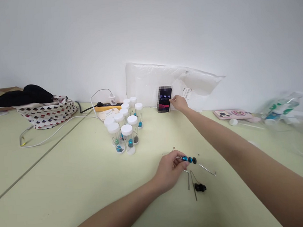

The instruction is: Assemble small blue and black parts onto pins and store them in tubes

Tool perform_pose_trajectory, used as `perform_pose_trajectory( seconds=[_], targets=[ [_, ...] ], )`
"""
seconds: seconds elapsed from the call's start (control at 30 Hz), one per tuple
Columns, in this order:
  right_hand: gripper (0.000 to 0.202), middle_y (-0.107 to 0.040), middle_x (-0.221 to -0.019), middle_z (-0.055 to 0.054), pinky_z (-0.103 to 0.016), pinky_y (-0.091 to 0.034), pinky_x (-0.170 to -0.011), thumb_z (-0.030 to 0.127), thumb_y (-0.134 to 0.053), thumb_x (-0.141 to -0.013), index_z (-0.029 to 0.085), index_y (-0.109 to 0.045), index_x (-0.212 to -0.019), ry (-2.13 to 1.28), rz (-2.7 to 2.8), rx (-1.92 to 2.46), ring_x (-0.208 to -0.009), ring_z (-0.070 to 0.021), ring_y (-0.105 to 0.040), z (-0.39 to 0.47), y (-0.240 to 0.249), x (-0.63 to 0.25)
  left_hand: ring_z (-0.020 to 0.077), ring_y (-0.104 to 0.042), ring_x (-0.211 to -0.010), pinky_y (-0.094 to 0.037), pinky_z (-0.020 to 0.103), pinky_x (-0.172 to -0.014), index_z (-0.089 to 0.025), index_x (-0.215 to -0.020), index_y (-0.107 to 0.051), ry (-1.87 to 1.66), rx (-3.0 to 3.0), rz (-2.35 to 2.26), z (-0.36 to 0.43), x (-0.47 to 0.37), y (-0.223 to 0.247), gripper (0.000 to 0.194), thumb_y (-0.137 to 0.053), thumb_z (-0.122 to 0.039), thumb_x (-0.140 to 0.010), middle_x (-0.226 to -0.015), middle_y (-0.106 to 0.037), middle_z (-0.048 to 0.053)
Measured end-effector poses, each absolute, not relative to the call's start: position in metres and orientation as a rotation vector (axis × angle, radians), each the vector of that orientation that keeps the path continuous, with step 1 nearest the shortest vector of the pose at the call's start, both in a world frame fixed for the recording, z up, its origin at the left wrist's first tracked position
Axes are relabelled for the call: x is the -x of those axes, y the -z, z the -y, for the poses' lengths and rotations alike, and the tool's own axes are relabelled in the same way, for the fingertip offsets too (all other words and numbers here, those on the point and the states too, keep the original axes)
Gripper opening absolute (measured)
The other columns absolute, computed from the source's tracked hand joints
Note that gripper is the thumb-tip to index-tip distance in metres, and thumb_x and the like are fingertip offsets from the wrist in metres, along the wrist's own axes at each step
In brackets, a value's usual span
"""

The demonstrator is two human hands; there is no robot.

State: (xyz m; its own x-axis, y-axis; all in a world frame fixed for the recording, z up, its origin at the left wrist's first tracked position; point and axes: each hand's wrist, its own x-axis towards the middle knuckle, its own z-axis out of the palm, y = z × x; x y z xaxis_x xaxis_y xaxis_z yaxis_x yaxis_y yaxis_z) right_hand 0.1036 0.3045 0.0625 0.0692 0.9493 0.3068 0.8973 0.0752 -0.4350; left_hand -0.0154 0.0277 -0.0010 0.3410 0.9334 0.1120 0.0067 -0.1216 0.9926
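1. Left hand (168, 170): fingers pinched around blue-and-black rod-shaped part (190, 159), above pale-green table (75, 175).
2. Right hand (180, 102): fingertips at upright black phone (166, 101); grip unclear.
3. White-capped clear jars (127, 130) leftward, rear ones partly hidden.

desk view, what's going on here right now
A person's left hand holds a small blue and black piece on a thin metal shaft above the table. The right hand is at the edge of an upright phone whose screen shows timer-like digits. Near the left hand lie a bent metal rod and a black piece. White-capped clear tubes stand grouped farther left.
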Motion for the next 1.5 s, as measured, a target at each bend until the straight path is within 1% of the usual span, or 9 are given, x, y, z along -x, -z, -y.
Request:
perform_pose_trajectory(
  seconds=[0.17,0.33,0.4,0.5,0.67,0.8,0.97,1.27,1.5],
  targets=[
    [0.025,-0.063,-0.080,-0.004,-0.034,-0.038,-0.072,0.040,-0.044,-0.081,0.019,-0.056,-0.080,-0.091,1.950,1.606,-0.081,-0.0206,-0.055,-0.226,-0.061,-0.119,0.0111,-0.053,-0.065,-0.041,0.022,-0.059,-0.016,-0.090,-0.055,-1.032,-1.469,-0.893,-0.027,0.017,0.000,0.021,-0.051,-0.032,-0.077,-0.072,-0.057,0.003],
    [0.023,-0.061,-0.091,-0.004,-0.036,-0.036,-0.081,0.037,-0.037,-0.086,0.022,-0.054,-0.090,-0.108,2.126,1.171,-0.088,-0.0188,-0.053,-0.099,-0.045,-0.147,0.0130,-0.054,-0.069,-0.043,0.024,-0.062,-0.014,-0.093,-0.054,-1.039,-1.488,-0.846,-0.028,0.017,0.003,0.026,-0.052,-0.035,-0.076,-0.075,-0.057,0.005],
    [0.021,-0.058,-0.098,-0.005,-0.037,-0.032,-0.088,0.032,-0.035,-0.087,0.022,-0.051,-0.097,-0.072,2.125,1.102,-0.094,-0.0184,-0.051,-0.058,-0.037,-0.156,0.0127,-0.054,-0.068,-0.043,0.024,-0.062,-0.014,-0.093,-0.054,-1.044,-1.517,-0.828,-0.029,0.018,0.003,0.027,-0.052,-0.036,-0.076,-0.073,-0.056,0.005],
    [0.021,-0.057,-0.098,-0.006,-0.042,-0.021,-0.096,0.031,-0.042,-0.085,0.022,-0.050,-0.102,0.053,2.210,1.011,-0.096,-0.0194,-0.050,-0.021,-0.026,-0.161,0.0113,-0.053,-0.065,-0.042,0.024,-0.062,-0.014,-0.092,-0.055,-1.062,-1.534,-0.801,-0.028,0.019,0.002,0.029,-0.054,-0.037,-0.075,-0.077,-0.058,0.005],
    [0.018,-0.059,-0.093,-0.005,-0.045,-0.015,-0.097,0.027,-0.039,-0.086,0.022,-0.050,-0.100,0.156,2.293,0.956,-0.090,-0.0179,-0.052,-0.007,-0.015,-0.157,0.0119,-0.053,-0.067,-0.042,0.025,-0.065,-0.013,-0.089,-0.056,-1.048,-1.554,-0.727,-0.025,0.021,0.000,0.030,-0.058,-0.038,-0.072,-0.076,-0.058,0.005],
    [0.017,-0.060,-0.089,-0.005,-0.045,-0.015,-0.097,0.022,-0.037,-0.087,0.021,-0.049,-0.098,0.183,2.285,0.902,-0.085,-0.0168,-0.053,-0.007,-0.011,-0.157,0.0118,-0.053,-0.068,-0.042,0.025,-0.065,-0.012,-0.089,-0.056,-1.019,-1.560,-0.703,-0.025,0.021,0.001,0.031,-0.060,-0.036,-0.070,-0.076,-0.058,0.005],
    [0.021,-0.058,-0.093,-0.006,-0.046,-0.018,-0.095,0.017,-0.038,-0.085,0.023,-0.048,-0.102,0.222,2.284,0.871,-0.089,-0.0182,-0.052,-0.007,-0.007,-0.161,0.0117,-0.053,-0.070,-0.041,0.025,-0.067,-0.012,-0.091,-0.056,-0.999,-1.607,-0.736,-0.023,0.020,0.001,0.029,-0.058,-0.035,-0.072,-0.076,-0.058,0.004],
    [0.016,-0.059,-0.089,-0.004,-0.044,-0.020,-0.095,0.019,-0.041,-0.085,0.022,-0.050,-0.098,0.215,2.247,0.844,-0.084,-0.0170,-0.053,-0.008,-0.003,-0.164,0.0143,-0.055,-0.080,-0.041,0.029,-0.076,-0.012,-0.093,-0.055,-0.955,-1.638,-0.705,-0.020,0.022,-0.002,0.030,-0.057,-0.035,-0.073,-0.087,-0.060,0.007],
    [0.016,-0.060,-0.088,-0.004,-0.041,-0.023,-0.093,0.021,-0.037,-0.088,0.021,-0.049,-0.098,0.174,2.284,0.821,-0.081,-0.0147,-0.054,-0.008,-0.002,-0.166,0.0117,-0.054,-0.068,-0.042,0.026,-0.068,-0.011,-0.090,-0.056,-0.977,-1.641,-0.730,-0.022,0.022,0.001,0.032,-0.057,-0.038,-0.073,-0.072,-0.059,0.004]
  ],
)
